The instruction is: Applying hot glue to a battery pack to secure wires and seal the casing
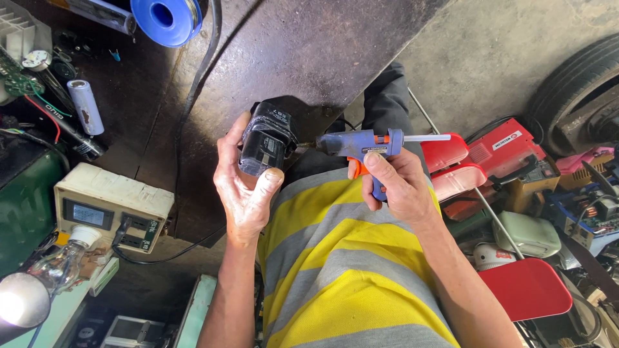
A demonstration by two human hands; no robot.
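Note:
My left hand [242,187] grips a black power-tool battery pack [265,138] from below, thumb on its lower edge, and holds it in front of my chest. My right hand [396,183] holds a small blue glue gun [364,145] with an orange trigger, index finger by the trigger. A white glue stick [425,137] pokes out of its back. The gun's nozzle points left and touches, or nearly touches, the pack's right side. My yellow and grey striped shirt [342,270] fills the lower middle.
A dark metal bench top [296,45] lies ahead, with a blue wire spool [166,18], a grey cylindrical cell [86,106], a beige meter box [109,206] and a lit bulb [32,290] on the left. Red and green power tools [509,154] crowd the floor at right, next to a tyre [574,84].

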